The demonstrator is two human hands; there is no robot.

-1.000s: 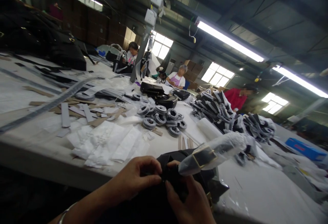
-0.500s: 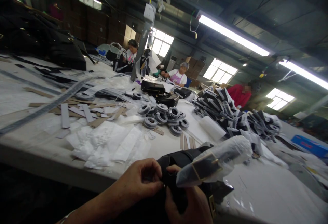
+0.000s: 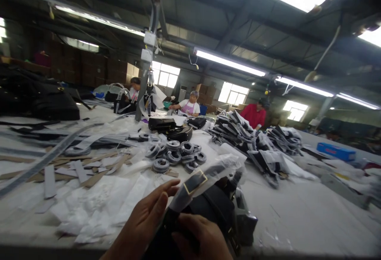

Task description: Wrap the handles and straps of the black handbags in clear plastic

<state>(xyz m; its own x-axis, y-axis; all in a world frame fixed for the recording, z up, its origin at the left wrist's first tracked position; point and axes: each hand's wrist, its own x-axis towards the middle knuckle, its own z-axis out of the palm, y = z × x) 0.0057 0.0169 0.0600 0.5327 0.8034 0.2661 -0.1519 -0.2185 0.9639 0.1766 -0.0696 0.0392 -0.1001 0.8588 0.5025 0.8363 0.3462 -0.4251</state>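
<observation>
A black bag (image 3: 220,212) stands at the near edge of the white worktable (image 3: 297,216), right in front of me. A strap with a gold buckle, wrapped in clear plastic (image 3: 205,178), sticks up from it. My left hand (image 3: 143,224) rests against the bag's left side with the fingers stretched along the wrapped strap. My right hand (image 3: 199,238) is curled over the bag's near edge, fingers closed on the black material.
White paper sheets (image 3: 113,204) and cardboard strips (image 3: 89,172) lie left. Rolled straps (image 3: 175,155) and heaps of wrapped black parts (image 3: 253,141) sit mid-table. Black bags (image 3: 44,101) pile at far left. A pole (image 3: 145,65) rises from the table. Three people (image 3: 253,113) work at the far side.
The view has tilted up and swung. My left hand has let go of its pinch on the bag and its fingers now lie stretched out. The wrapped strap stands more upright.
</observation>
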